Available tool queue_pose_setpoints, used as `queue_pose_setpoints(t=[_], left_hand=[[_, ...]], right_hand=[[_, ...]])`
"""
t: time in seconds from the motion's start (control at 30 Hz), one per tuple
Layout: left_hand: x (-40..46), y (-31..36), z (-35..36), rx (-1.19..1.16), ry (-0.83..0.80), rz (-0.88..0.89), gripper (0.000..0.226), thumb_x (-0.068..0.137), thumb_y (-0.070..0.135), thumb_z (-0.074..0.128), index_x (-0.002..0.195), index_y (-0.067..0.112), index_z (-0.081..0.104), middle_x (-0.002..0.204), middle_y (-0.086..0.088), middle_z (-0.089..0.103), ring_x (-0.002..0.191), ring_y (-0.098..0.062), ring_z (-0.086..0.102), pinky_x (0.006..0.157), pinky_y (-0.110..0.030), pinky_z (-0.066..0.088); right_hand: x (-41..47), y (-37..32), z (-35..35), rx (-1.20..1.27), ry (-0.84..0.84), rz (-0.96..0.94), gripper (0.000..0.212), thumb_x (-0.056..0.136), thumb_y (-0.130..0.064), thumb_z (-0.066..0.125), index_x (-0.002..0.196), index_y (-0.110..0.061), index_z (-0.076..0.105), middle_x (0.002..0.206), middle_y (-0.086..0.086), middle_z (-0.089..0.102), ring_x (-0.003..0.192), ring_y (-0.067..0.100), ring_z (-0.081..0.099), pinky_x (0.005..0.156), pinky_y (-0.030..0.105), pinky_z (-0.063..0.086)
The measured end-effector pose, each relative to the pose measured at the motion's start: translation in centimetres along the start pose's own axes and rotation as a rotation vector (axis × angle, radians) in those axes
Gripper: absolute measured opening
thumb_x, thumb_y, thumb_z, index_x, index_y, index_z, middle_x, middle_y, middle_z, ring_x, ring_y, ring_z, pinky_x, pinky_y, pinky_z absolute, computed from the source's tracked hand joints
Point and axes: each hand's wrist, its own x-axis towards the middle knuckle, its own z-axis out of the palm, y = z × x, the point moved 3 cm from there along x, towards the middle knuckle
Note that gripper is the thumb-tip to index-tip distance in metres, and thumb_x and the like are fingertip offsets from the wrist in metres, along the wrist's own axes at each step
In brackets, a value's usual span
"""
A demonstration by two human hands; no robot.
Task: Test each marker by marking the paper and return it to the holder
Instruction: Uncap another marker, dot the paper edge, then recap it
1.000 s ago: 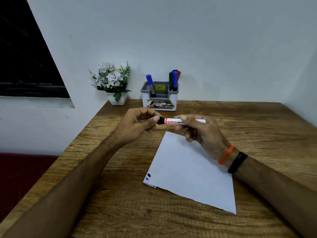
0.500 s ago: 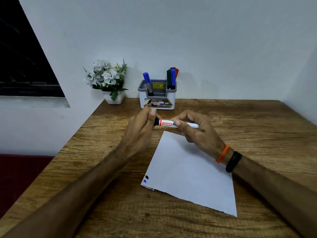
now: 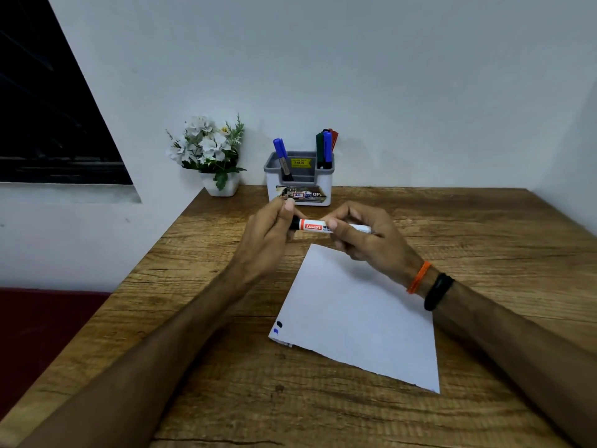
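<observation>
Left hand now upright, thumb atop marker cap.

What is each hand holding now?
Left hand: grips the marker's black cap.
Right hand: grips the marker body.

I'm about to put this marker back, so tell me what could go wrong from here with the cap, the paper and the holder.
1. The left hand grips the black cap end while the right hand holds the marker barrel; a half-seated cap might dry the tip.
2. The paper lies loose on the table; a wrist could shift it.
3. The holder looks light; a hard insertion might tip it.
</observation>
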Motion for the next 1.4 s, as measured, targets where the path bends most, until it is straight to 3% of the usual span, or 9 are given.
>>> queue_pose_setpoints(t=[0.17,0.27,0.5,0.8,0.9,0.97,1.1,1.27,1.4], left_hand=[[0.7,-0.2,-1.6,-0.173,0.009,-0.05,0.02,0.097,0.02,0.051,0.106,0.002,0.055,0.074,-0.003,0.061,0.058,-0.007,0.057,0.052,-0.021,0.047],[0.7,0.4,-2.1,-0.313,0.091,-0.101,0.031,0.089,0.011,0.063,0.114,-0.001,0.05,0.076,-0.004,0.07,0.06,-0.012,0.066,0.055,-0.024,0.055],[0.8,1.7,-1.5,-0.333,0.152,-0.107,0.064,0.066,0.026,0.079,0.119,0.008,0.049,0.085,-0.005,0.071,0.076,-0.014,0.072,0.063,-0.026,0.057],[1.1,1.0,-1.2,-0.328,0.132,-0.098,0.066,0.061,0.038,0.08,0.116,0.016,0.051,0.092,-0.005,0.072,0.086,-0.016,0.072,0.075,-0.034,0.059],[1.3,-0.4,-1.4,-0.138,0.115,-0.135,0.054,0.075,0.051,0.074,0.115,0.02,0.056,0.105,0.0,0.071,0.096,-0.014,0.069,0.075,-0.029,0.056],[1.4,-1.6,-1.5,0.144,0.075,-0.176,0.048,0.082,0.047,0.069,0.119,0.019,0.058,0.116,0.003,0.067,0.103,-0.01,0.063,0.081,-0.024,0.05],[1.8,-4.5,-1.3,0.608,-0.082,-0.181,0.069,0.081,0.062,0.062,0.136,0.021,0.05,0.14,-0.001,0.053,0.127,-0.018,0.048,0.106,-0.041,0.041],[2.3,-6.7,-0.6,0.774,-0.229,-0.185,0.07,0.089,0.068,0.04,0.144,0.026,0.042,0.156,-0.002,0.032,0.144,-0.022,0.026,0.117,-0.049,0.021],[2.4,-7.1,-0.5,0.805,-0.235,-0.182,0.068,0.09,0.068,0.036,0.145,0.027,0.039,0.157,-0.002,0.031,0.145,-0.02,0.024,0.117,-0.048,0.017]], right_hand=[[-0.1,-0.7,0.4,-0.066,0.025,0.038,0.019,0.092,-0.01,0.065,0.109,-0.001,0.063,0.075,0.008,0.072,0.058,0.004,0.065,0.05,0.015,0.044],[-0.1,-0.3,0.4,-0.204,0.054,0.062,0.037,0.084,-0.021,0.077,0.117,-0.014,0.06,0.077,0.002,0.075,0.066,0.008,0.068,0.061,0.023,0.047],[-0.1,-2.7,1.6,-0.459,-0.028,-0.149,0.102,0.08,-0.018,0.08,0.155,-0.035,0.012,0.08,-0.004,0.073,0.06,0.006,0.069,0.063,0.024,0.059],[0.8,-3.1,1.7,-0.473,-0.026,-0.201,0.1,0.077,-0.015,0.081,0.152,-0.039,0.019,0.078,-0.006,0.07,0.059,0.008,0.069,0.063,0.027,0.06],[1.9,-3.3,1.0,-0.499,0.039,-0.228,0.099,0.075,-0.018,0.082,0.15,-0.039,0.021,0.074,-0.01,0.07,0.06,0.009,0.069,0.065,0.031,0.06],[3.3,-3.4,0.6,-0.507,0.083,-0.202,0.098,0.074,-0.023,0.083,0.148,-0.041,0.022,0.078,-0.012,0.07,0.065,0.006,0.07,0.07,0.031,0.061],[7.0,-3.1,0.2,-0.525,0.18,-0.182,0.102,0.073,-0.024,0.085,0.148,-0.045,0.019,0.081,-0.003,0.074,0.067,0.007,0.07,0.073,0.034,0.061],[11.6,-2.5,0.6,-0.598,0.267,-0.194,0.102,0.071,-0.019,0.084,0.148,-0.042,0.021,0.078,0.0,0.071,0.069,0.015,0.069,0.073,0.038,0.06],[14.2,-1.6,1.0,-0.658,0.309,-0.175,0.099,0.073,-0.011,0.082,0.148,-0.037,0.023,0.095,0.003,0.07,0.075,0.02,0.071,0.079,0.039,0.06]])
